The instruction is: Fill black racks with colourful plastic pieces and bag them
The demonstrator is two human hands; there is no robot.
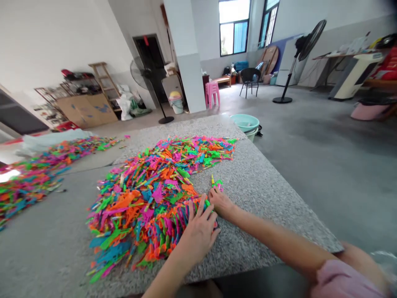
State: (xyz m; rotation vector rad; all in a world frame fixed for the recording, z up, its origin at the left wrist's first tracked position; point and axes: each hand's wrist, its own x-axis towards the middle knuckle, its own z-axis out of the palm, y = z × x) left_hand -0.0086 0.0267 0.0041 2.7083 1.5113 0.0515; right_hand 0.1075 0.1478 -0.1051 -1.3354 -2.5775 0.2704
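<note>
A tight row of small, brightly coloured plastic pieces (169,225) stands on the speckled stone table (257,198). My left hand (200,229) lies over the right end of this row, its fingers stretched and apart. Just beyond it, my right hand (221,203) is closed, fingertips together at the row's end; what they pinch is hidden. Past those fingertips is a small green, pink and yellow plastic piece (218,183); whether it is touched I cannot tell. Behind the row spreads a loose heap of similar pieces (155,178) in orange, pink, green and blue.
Another heap of coloured pieces (40,178) lies at the left beside clear plastic sheeting (56,138). Mint-green basins (245,121) stand by the table's far right edge. Beyond are two standing fans (305,45), pink stools (212,92) and a black chair (249,76).
</note>
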